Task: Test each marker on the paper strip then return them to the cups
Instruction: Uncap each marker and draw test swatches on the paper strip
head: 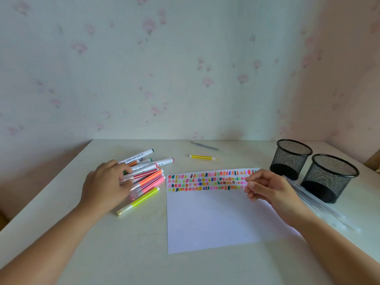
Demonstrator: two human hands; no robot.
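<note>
A pile of markers [150, 177] lies left of the white paper [209, 221], whose top edge carries rows of colour swatches [205, 181]. My left hand [107, 186] rests on the pile, thumb and forefinger pinched on a dark red marker [144, 173] with a clear cap. My right hand [269, 190] hovers over the right end of the swatches, its fingers loosely curled with nothing visible in them. Two black mesh cups [293, 159] [331, 177] stand at the right and look empty.
A yellow marker [202, 157] and a grey pen [204, 146] lie apart near the back wall. A neon yellow marker [141, 200] sticks out at the pile's near edge. Several clear pens [316, 204] lie beside the nearer cup. The table's right edge passes close by the cups.
</note>
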